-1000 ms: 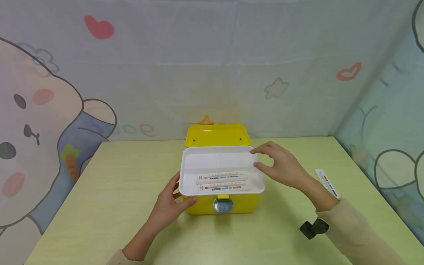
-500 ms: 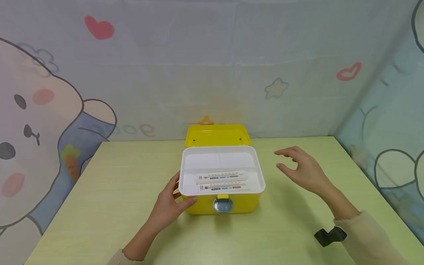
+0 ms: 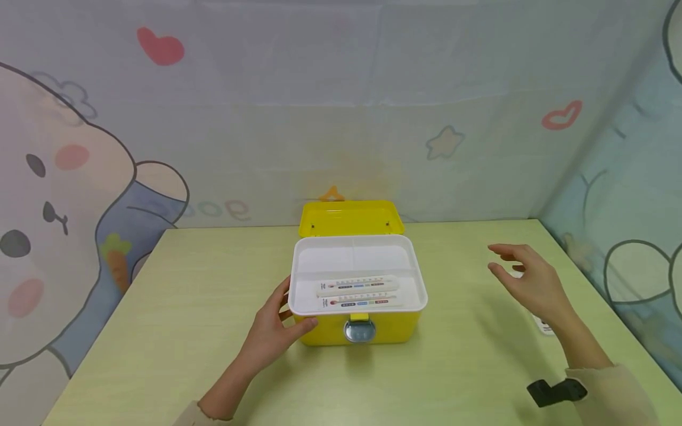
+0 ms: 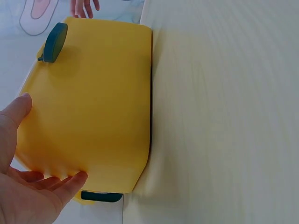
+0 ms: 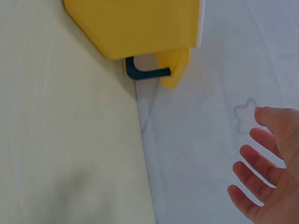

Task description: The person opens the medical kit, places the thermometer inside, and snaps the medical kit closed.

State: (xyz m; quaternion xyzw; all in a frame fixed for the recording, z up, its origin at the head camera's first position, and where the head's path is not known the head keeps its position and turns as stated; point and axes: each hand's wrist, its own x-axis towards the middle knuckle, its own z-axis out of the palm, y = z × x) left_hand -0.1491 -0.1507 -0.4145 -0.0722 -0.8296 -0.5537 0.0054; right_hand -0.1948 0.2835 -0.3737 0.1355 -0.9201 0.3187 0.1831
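Note:
A yellow storage box point(image 3: 391, 328) stands in the middle of the table, its lid point(image 3: 351, 220) tipped back. Across its top sits a white tray point(image 3: 326, 254). Two flat white thermometers, one behind point(image 3: 362, 285) the other point(image 3: 362, 301), lie side by side in the tray's front part. My left hand point(image 3: 272, 326) holds the box at its left front corner, thumb on the front and fingers along the side. On the right, my right hand point(image 3: 535, 287) hovers with spread, slightly bent fingers and nothing in them. It partly covers a third white thermometer point(image 3: 544, 325) on the table.
The light wooden table point(image 3: 213, 284) backs onto a cloth point(image 3: 266, 148) printed with cartoon figures. A grey clasp point(image 3: 359, 331) is on the box's front. A dark green handle point(image 4: 100, 196) shows at its side in the left wrist view.
My right hand has moved away from the tray's right edge, rightward to above the thermometer on the table. The left hand and the box have stayed put.

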